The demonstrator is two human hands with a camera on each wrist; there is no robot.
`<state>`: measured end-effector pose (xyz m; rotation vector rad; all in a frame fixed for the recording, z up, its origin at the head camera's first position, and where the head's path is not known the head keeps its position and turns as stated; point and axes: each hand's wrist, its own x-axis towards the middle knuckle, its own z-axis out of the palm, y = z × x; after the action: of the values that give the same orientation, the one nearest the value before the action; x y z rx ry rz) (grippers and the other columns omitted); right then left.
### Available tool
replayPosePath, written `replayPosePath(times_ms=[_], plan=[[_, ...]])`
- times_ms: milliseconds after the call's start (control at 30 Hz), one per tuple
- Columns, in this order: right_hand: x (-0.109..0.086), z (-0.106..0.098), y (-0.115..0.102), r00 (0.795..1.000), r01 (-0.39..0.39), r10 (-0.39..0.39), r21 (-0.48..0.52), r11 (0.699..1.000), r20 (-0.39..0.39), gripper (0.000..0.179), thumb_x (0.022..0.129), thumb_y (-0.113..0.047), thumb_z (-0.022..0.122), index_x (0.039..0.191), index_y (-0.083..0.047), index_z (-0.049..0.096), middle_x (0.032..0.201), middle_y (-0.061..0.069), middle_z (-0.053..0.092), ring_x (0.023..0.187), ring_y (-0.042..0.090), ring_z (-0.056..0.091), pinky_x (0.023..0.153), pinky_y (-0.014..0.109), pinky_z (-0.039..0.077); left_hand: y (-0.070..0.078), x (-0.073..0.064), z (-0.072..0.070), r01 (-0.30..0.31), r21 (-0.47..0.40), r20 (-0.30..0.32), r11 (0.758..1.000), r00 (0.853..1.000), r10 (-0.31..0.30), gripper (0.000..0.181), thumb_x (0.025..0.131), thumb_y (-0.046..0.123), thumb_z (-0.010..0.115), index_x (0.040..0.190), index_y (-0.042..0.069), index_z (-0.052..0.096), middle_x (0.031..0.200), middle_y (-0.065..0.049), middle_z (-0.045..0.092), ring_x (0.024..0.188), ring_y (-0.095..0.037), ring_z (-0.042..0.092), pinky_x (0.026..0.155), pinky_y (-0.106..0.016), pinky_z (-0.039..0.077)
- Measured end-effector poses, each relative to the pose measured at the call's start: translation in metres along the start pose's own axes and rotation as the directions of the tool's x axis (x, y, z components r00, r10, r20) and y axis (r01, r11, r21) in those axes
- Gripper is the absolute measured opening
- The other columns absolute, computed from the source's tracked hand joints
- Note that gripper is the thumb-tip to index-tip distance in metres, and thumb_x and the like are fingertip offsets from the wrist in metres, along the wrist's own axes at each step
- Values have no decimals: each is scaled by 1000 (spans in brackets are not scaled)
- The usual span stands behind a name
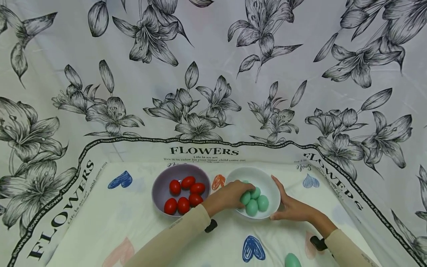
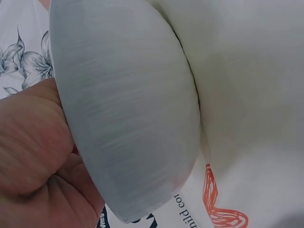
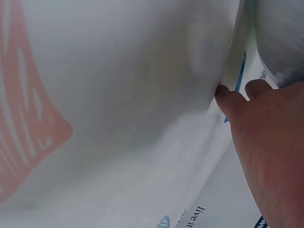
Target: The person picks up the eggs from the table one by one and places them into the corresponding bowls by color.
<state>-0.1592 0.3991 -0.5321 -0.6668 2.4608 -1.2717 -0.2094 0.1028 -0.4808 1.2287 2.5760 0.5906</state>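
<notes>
A white bowl point(image 1: 263, 178) holds several green eggs point(image 1: 262, 203). From the left, my left hand point(image 1: 230, 194) reaches over its rim, with fingers and thumb round one green egg point(image 1: 245, 198). My right hand point(image 1: 293, 207) holds the bowl's right side, thumb near the front and fingers spread toward the back. The left wrist view shows the bowl's outer wall point(image 2: 128, 109) beside the left hand point(image 2: 42, 156) and hides the eggs. In the right wrist view, the right hand point(image 3: 270, 137) is at the bowl's edge, its grip only partly visible.
Left of the white bowl stands a purple bowl point(image 1: 158, 191) with several red eggs point(image 1: 183, 205), partly behind the left forearm. Another green egg point(image 1: 292, 260) lies at the front edge of view. A heart-patterned cloth point(image 1: 100, 222) covers the table, and a flower-printed curtain point(image 1: 213, 44) hangs behind.
</notes>
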Motion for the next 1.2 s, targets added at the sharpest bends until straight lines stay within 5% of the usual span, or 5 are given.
replayPosePath(times_ms=[533, 933, 1200], plan=[[-1, 0, -5, 999, -41, 41, 15, 999, 14, 131, 78, -21, 84, 151, -36, -23, 163, 4, 6, 143, 34, 26, 105, 26, 38, 10, 8, 4, -12, 60, 66, 998, 998, 8, 90, 71, 16, 90, 148, 27, 44, 144, 10, 50, 126, -13, 51, 102, -31, 45], [-6, 2, -1, 997, -76, 76, -11, 997, 6, 132, 78, -22, 84, 151, -37, -24, 163, 2, -3, 143, 36, 23, 104, 31, 39, 20, 9, 7, 92, 44, 145, 995, 985, -98, 102, 71, 17, 89, 153, 36, 32, 158, 6, 30, 141, -19, 36, 107, -40, 41], [-3, -1, -4, 998, -59, 59, -43, 997, -17, 131, 77, -24, 85, 152, -36, -22, 163, 3, 2, 142, 35, 25, 105, 27, 37, 18, 7, 3, 36, 107, 81, 994, 996, -45, 98, 76, 26, 86, 155, 30, 28, 157, 4, 32, 136, -16, 43, 106, -32, 42]])
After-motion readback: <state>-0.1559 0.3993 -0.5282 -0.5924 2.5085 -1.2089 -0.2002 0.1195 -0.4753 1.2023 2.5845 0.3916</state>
